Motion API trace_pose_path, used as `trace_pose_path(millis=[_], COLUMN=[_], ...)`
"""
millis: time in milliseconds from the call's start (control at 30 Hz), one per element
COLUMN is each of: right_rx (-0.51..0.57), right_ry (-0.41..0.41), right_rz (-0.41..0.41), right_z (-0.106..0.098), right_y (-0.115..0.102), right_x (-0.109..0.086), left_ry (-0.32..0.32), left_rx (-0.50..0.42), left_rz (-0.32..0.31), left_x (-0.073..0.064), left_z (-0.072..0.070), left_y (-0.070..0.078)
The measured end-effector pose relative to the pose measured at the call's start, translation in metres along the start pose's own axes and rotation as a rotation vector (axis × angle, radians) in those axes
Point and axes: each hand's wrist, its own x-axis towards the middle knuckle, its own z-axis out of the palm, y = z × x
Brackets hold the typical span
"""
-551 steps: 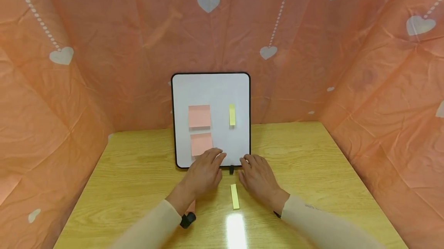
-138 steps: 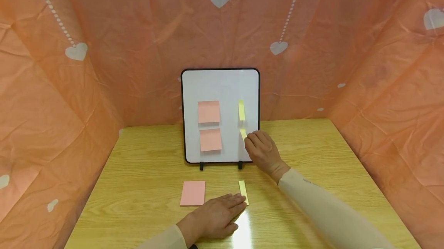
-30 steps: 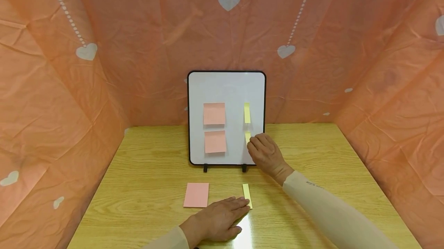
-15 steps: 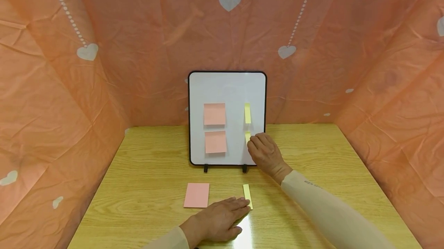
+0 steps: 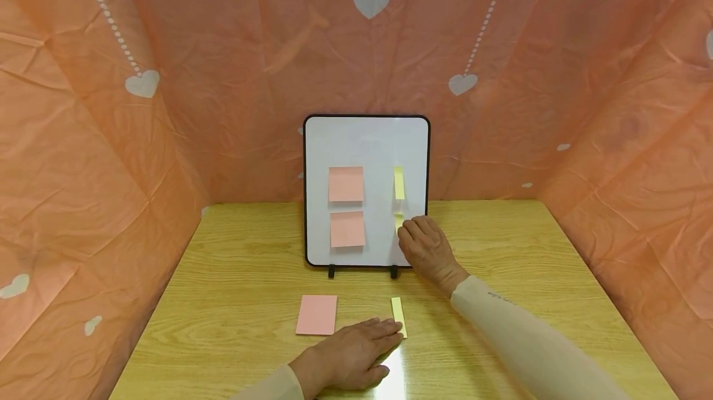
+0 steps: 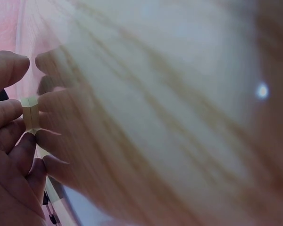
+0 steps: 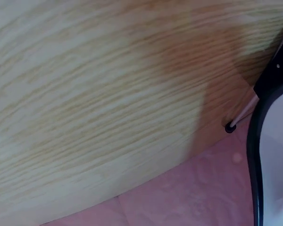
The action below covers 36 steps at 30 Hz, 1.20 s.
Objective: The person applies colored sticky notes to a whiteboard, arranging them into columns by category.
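Observation:
A small whiteboard (image 5: 367,140) with a black rim stands upright on the wooden table. On its left half are two pink sticky notes, an upper (image 5: 346,184) and a lower (image 5: 348,229). An upper narrow yellow sticky note (image 5: 398,183) is on the right half. Below it, my right hand (image 5: 427,250), fingers curled, pinches the lower yellow sticky note (image 5: 398,219), whose bottom end is hidden. My left hand (image 5: 356,353) lies flat, its fingertips resting on the near end of a yellow sticky note pad (image 5: 397,308). The right wrist view does not show the right hand's fingers.
A pink sticky note pad (image 5: 317,314) lies on the table left of the yellow pad. Two black stand feet, left (image 5: 331,272) and right (image 5: 394,272), stick out under the whiteboard. Behind and beside the table hangs an orange cloth (image 5: 267,65) with white hearts.
Since the earliest frame, a second yellow note has come onto the whiteboard and my left hand has moved from the board to the yellow pad. Over the last second both hands hold nearly still.

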Motion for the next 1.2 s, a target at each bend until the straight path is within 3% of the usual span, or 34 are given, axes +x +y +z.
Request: trace_pose_path(millis=[200, 667, 1200], right_rx=[0.025, 0.000, -0.018], right_ry=[-0.030, -0.185, -0.355], right_rz=[0.005, 0.011, 0.029], right_z=[0.002, -0.001, -0.011], right_y=[-0.001, -0.005, -0.021], right_x=[-0.003, -0.011, -0.024], left_ry=[-0.001, 0.008, 0.016], left_rx=[-0.008, 0.024, 0.161], left_rz=[-0.003, 0.007, 0.015], left_x=[0.000, 0.000, 0.005], left_z=[0.000, 0.000, -0.005], left_y=[0.001, 0.002, 0.004])
